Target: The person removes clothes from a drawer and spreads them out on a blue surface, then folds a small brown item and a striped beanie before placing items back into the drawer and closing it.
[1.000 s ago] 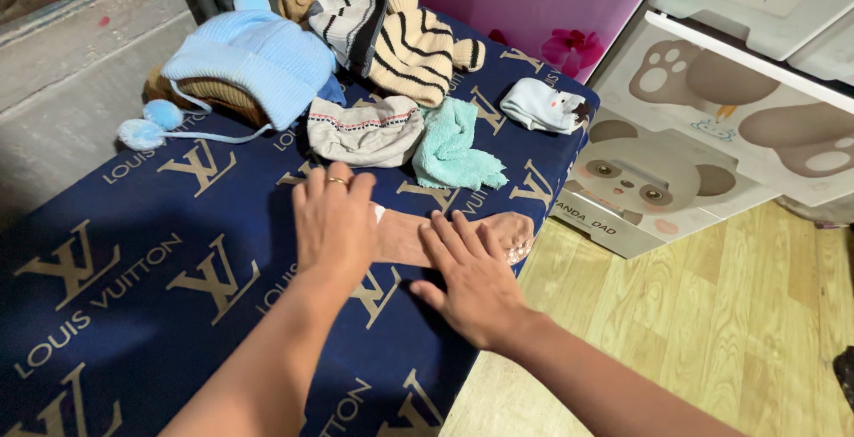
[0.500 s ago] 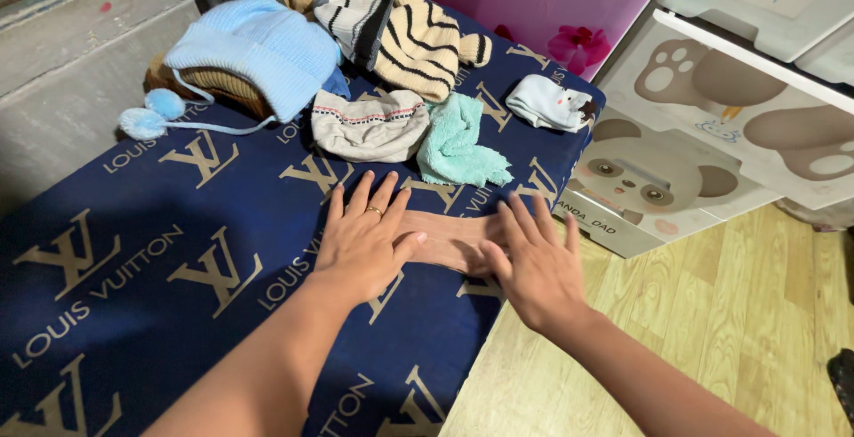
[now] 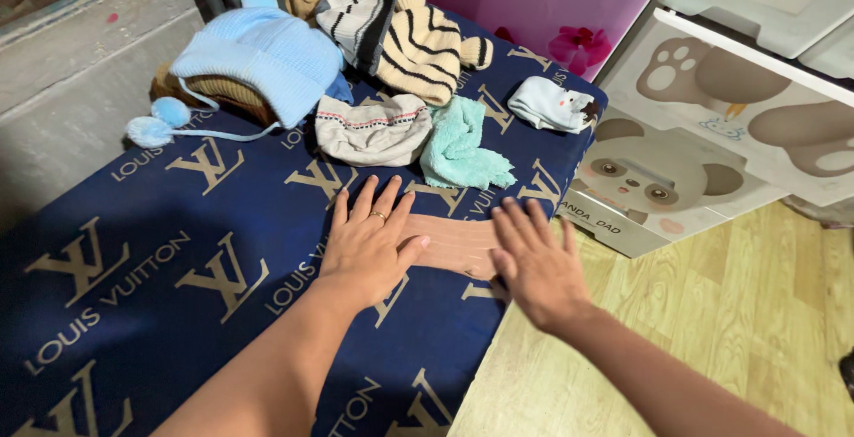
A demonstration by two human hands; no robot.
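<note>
A tan stocking [image 3: 454,243] is pressed flat on the navy patterned mattress [image 3: 151,259], near its edge, between both hands. The left hand [image 3: 369,246] and the right hand [image 3: 534,263] are laid on it with fingers spread wide, nothing being gripped.

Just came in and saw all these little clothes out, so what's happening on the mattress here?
A person has both hands pressed flat on a beige stocking laid out near the edge of a navy patterned mattress. The left hand, wearing a ring, covers one end; the right hand covers the other. Behind them lie a mint green cloth, a beige knit hat, a light blue pompom hat, a striped knit hat and a small white sock.
</note>
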